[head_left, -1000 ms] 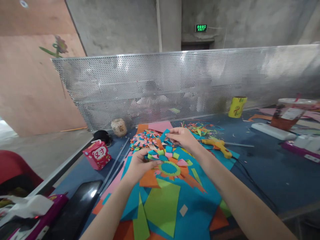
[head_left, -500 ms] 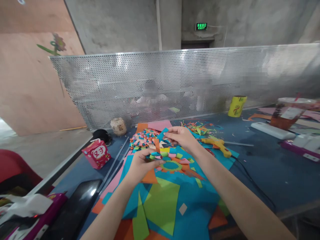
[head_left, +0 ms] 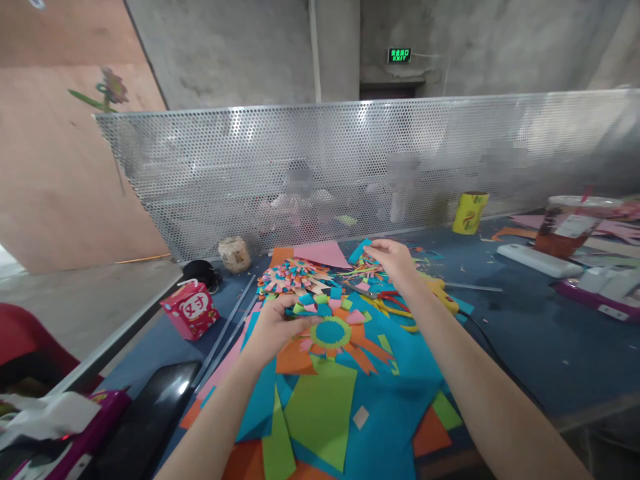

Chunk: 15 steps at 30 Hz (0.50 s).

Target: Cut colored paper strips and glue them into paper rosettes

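On the left, a pinkish panel (head_left: 75, 173) stands above a grey floor, and a red chair (head_left: 30, 340) sits beside the dark blue table (head_left: 525, 353). A phone-like black slab (head_left: 153, 413), a red carton (head_left: 190, 309) and clear rods (head_left: 225, 333) lie along the table's left side. Coloured felt sheets cover its middle, with a green piece (head_left: 323, 413) near. A perforated metal partition (head_left: 240, 160) crosses the far edge; beyond it rise grey concrete walls and a lit exit sign (head_left: 399, 56). A yellow tub (head_left: 470, 213) and a drink cup (head_left: 570, 227) stand far right.

The red chair is cut off by the left border. People behind the partition are blurred by its mesh. Scissors (head_left: 387, 303) and a yellow glue gun (head_left: 445, 295) are partly hidden by the right forearm.

The left hand (head_left: 275, 332) pinches the left rim of a felt rosette (head_left: 331, 331), thumb on top, at the middle of the sheets. The rosette is round, lying face up, its orange tails pointing near right. The right hand (head_left: 397, 263), beyond it, pinches a blue strip (head_left: 359, 252) between thumb and fingers; the strip's long axis slants from far right to near left.
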Each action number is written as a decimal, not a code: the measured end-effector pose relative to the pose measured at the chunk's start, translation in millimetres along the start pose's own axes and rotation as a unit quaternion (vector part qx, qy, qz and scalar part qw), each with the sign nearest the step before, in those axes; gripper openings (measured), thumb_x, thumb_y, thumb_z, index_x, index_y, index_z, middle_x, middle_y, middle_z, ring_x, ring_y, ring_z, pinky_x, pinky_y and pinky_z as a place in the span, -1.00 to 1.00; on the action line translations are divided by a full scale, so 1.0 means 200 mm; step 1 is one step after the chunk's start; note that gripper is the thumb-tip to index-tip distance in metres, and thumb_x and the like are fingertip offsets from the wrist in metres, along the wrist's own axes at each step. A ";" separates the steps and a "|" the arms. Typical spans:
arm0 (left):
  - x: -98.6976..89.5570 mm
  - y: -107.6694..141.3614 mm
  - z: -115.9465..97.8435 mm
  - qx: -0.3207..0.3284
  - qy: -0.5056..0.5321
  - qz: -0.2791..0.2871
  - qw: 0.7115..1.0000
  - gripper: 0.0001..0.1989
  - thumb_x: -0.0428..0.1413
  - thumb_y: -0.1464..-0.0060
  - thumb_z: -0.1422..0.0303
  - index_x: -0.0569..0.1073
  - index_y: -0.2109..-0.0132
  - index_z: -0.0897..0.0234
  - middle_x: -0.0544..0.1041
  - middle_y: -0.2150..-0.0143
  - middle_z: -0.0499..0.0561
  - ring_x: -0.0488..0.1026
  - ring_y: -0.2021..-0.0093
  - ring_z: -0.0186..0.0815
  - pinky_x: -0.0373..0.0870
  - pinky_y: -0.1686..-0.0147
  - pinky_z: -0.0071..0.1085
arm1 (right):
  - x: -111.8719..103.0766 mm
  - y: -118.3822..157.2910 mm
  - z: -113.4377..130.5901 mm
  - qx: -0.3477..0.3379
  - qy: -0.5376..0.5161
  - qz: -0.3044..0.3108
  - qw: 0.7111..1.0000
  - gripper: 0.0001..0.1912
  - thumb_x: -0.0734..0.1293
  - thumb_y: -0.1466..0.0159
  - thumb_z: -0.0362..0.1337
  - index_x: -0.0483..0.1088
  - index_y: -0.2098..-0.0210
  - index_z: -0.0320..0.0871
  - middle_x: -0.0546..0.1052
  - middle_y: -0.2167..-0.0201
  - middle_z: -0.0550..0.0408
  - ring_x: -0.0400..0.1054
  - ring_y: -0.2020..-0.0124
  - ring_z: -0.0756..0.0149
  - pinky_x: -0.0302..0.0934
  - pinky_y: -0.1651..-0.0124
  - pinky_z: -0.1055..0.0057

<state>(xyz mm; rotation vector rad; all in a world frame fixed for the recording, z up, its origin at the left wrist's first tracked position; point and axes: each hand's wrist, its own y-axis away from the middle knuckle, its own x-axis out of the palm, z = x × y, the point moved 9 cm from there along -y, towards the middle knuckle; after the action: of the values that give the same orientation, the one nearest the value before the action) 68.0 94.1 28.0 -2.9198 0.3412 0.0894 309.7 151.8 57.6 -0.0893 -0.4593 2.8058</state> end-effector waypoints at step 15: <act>-0.31 -0.02 -0.20 0.057 0.251 -0.188 0.948 -0.70 0.34 0.44 0.43 0.42 0.46 0.32 0.54 0.50 -0.07 0.49 0.50 -0.35 0.47 0.51 -0.46 | 0.00 0.00 -0.01 -0.015 0.021 -0.003 1.000 -0.76 0.38 0.12 -0.13 0.36 0.55 -0.18 0.42 0.55 0.11 0.27 0.49 0.35 0.07 0.51 0.45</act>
<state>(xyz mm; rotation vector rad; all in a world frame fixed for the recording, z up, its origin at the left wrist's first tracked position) 9.8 104.4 72.7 -2.7934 -0.1427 -0.7111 309.9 153.1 55.1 -0.1530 -0.4901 2.7860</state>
